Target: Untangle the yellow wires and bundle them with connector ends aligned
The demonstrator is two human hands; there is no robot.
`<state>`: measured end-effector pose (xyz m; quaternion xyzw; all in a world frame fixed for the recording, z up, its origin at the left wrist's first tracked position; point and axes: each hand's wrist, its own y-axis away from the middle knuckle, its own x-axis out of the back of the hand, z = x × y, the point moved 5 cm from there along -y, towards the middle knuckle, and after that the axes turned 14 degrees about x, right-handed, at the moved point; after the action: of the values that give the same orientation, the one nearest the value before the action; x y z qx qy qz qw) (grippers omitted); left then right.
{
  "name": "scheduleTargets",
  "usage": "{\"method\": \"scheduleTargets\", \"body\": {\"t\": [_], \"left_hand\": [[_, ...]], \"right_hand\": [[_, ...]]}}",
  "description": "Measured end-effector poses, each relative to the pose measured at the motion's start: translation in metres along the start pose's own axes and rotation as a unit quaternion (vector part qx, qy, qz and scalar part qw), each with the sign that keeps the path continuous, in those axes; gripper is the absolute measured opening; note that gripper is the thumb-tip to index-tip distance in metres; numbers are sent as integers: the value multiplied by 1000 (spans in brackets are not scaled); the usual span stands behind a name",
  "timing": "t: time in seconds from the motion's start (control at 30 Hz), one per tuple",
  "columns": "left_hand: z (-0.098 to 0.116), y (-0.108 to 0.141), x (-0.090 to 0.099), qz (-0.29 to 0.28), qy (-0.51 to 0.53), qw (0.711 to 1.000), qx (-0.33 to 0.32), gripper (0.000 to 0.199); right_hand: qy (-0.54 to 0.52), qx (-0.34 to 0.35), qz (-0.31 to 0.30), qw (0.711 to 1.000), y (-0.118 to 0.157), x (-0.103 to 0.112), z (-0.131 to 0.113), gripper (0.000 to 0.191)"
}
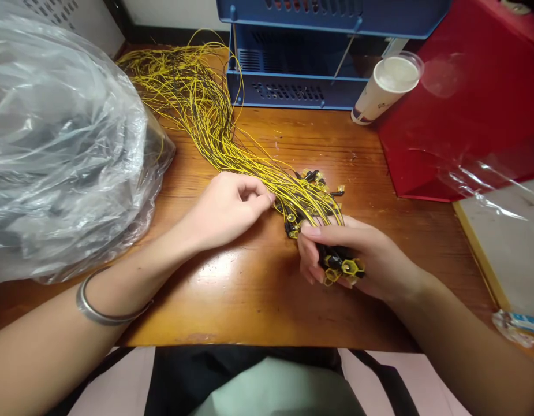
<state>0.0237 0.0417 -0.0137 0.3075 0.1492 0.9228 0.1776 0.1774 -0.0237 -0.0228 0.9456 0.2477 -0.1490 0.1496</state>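
A long bundle of thin yellow and black wires [223,138] runs across the wooden table, from the back left to my hands. Small black parts with yellow hexagonal ends [352,267] sit at the near end of the wires. Several of these wire ends rest in my right hand [357,248], whose fingers curl round them. Other black-and-yellow ends [312,176] lie on the table just beyond. My left hand [236,205] is at the left edge of the bundle, thumb and forefinger pinched together against the wires. What is between those fingertips is too small to make out.
A large clear plastic bag [71,150] fills the left side. Blue stacked trays [288,89] stand at the back. A paper cup [385,86] is beside them, near a red box-like object [457,110]. A pale board with a yellowish edge [483,254] lies at the right.
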Motion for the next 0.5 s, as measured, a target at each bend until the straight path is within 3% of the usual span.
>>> {"method": "scheduleTargets", "body": {"t": [0.3, 0.5], "left_hand": [[5, 2, 10, -10, 20, 1000, 16, 27], [0, 2, 3, -72, -9, 997, 37, 25]], "right_hand": [[18, 8, 10, 1000, 0, 2, 1, 34], [41, 5, 25, 999, 1, 4, 1, 32]]}}
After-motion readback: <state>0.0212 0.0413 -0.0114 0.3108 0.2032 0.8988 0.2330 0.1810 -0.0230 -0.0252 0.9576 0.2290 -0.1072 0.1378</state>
